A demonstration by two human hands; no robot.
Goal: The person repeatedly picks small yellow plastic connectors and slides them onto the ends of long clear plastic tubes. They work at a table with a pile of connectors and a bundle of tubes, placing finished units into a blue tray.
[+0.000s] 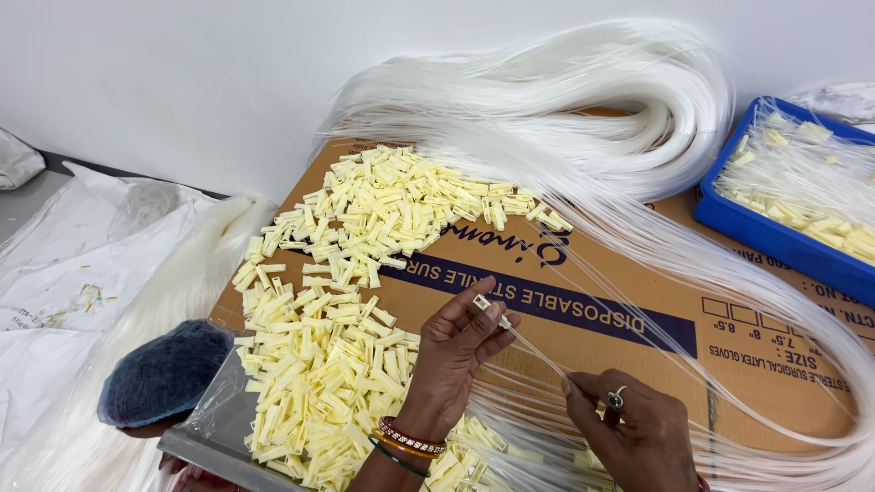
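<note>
A flattened brown cardboard box (583, 301) serves as the work surface, lying printed side up against a plain white wall (182, 82). Spread over its left half is a loose heap of small pale yellow plastic clips (346, 273), which runs down onto a clear plastic sheet over a metal tray edge (205, 451) at the bottom. A thick coil of thin clear tubing (583, 100) loops across the top of the box and sweeps down its right side in long strands. The left hand (451, 360), with bangles at the wrist, pinches one yellow clip (483, 303) between thumb and fingertips, just above the middle of the box. The right hand (638, 428), wearing a ring, grips a single clear tube (538, 355) between its closed fingers; the tube runs straight up to the clip in the other hand. At the upper right, a blue plastic tray (775, 232) holds more tubes with clips. To the left lie crumpled white plastic bags (64, 282), another pale bundle of strands (173, 292) and a dark blue hair net (164, 374).
</note>
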